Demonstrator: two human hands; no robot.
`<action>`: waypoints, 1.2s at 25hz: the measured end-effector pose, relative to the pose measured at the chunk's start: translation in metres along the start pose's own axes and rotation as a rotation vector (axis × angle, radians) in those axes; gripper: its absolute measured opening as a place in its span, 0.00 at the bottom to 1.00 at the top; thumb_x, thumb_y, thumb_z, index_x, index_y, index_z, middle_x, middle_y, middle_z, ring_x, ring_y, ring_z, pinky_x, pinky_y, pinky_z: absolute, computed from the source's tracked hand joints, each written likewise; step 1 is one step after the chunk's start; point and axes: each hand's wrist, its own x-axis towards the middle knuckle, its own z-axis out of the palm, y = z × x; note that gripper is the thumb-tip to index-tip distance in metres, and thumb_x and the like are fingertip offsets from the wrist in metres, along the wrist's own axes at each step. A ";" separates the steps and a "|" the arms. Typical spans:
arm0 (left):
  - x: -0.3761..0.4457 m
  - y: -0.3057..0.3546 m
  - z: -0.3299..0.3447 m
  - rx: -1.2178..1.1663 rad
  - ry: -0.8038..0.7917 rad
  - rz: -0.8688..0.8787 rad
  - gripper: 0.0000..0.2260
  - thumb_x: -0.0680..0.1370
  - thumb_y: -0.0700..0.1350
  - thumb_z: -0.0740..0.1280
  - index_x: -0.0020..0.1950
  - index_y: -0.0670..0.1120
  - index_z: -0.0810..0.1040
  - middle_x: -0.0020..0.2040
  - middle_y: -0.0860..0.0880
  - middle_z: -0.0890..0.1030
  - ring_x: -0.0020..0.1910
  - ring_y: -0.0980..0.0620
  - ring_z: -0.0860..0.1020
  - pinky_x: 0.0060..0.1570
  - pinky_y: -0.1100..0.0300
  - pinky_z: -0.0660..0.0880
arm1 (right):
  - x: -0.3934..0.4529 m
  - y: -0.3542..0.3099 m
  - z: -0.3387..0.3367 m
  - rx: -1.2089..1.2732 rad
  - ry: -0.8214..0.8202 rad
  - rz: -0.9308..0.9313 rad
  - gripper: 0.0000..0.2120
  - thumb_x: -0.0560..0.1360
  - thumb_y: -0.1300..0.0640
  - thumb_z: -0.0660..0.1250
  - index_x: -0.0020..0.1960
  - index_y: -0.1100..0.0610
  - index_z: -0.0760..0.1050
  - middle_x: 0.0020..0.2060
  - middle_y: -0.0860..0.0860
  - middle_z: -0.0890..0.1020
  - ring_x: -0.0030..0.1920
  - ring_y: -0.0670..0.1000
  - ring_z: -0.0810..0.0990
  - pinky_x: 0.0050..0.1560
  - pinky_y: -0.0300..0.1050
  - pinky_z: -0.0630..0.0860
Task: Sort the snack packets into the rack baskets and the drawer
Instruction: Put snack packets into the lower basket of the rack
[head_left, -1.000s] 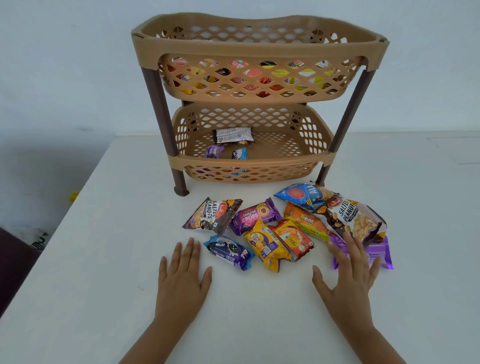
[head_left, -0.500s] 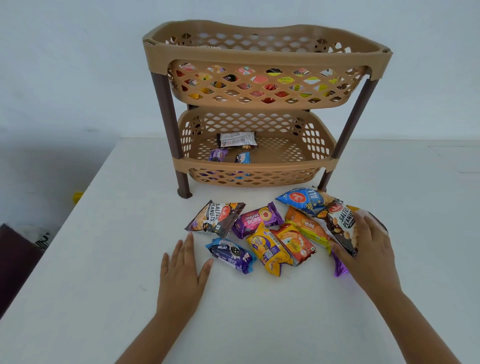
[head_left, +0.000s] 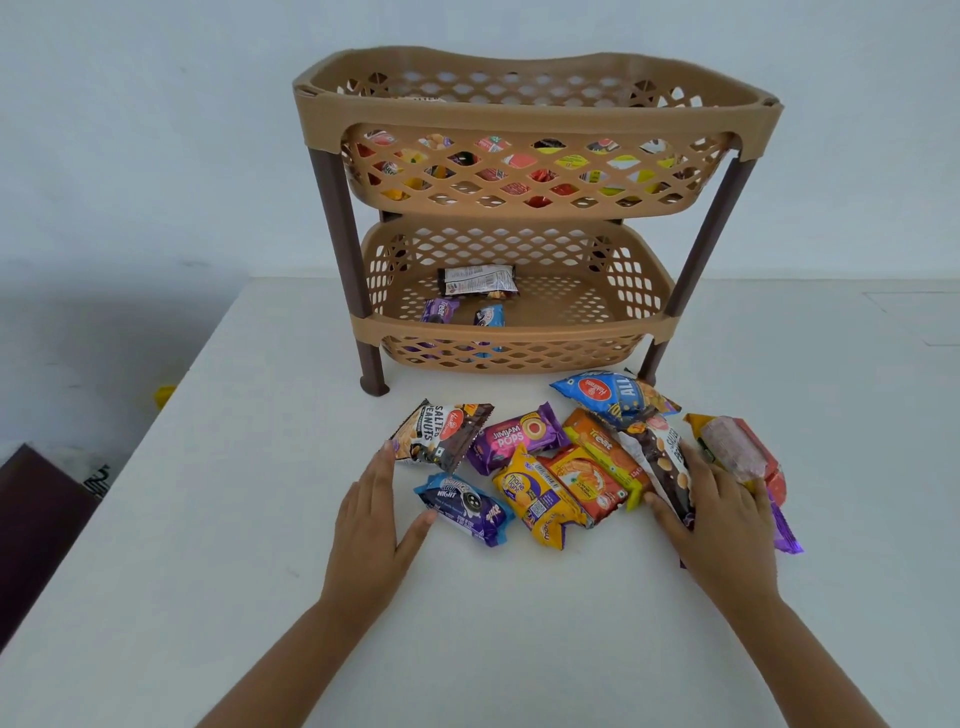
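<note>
Right hand: fingers closing on peanut packet; left hand flat, released. Lift clear of neighbouring packets, then carry to rack.

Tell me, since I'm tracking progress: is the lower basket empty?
No, the lower basket already holds three small packets.
</note>
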 end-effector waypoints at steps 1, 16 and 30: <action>0.005 0.001 0.000 0.025 -0.001 0.017 0.35 0.71 0.72 0.44 0.72 0.55 0.42 0.76 0.47 0.57 0.73 0.47 0.60 0.70 0.48 0.59 | 0.000 0.001 0.000 0.002 0.002 0.001 0.34 0.71 0.37 0.55 0.70 0.56 0.64 0.61 0.58 0.77 0.61 0.61 0.75 0.71 0.62 0.57; 0.041 0.017 -0.003 0.357 0.118 0.190 0.29 0.77 0.64 0.47 0.59 0.46 0.77 0.54 0.45 0.81 0.57 0.45 0.78 0.66 0.37 0.58 | 0.005 0.005 0.001 -0.016 -0.056 -0.026 0.33 0.72 0.41 0.65 0.71 0.54 0.62 0.63 0.56 0.76 0.65 0.59 0.72 0.73 0.60 0.52; 0.092 -0.012 -0.002 0.399 -0.325 0.092 0.39 0.71 0.66 0.62 0.75 0.52 0.49 0.69 0.46 0.67 0.64 0.46 0.68 0.58 0.51 0.70 | 0.000 0.005 0.004 0.080 0.013 -0.029 0.29 0.71 0.48 0.68 0.68 0.58 0.67 0.57 0.58 0.80 0.60 0.60 0.76 0.70 0.62 0.60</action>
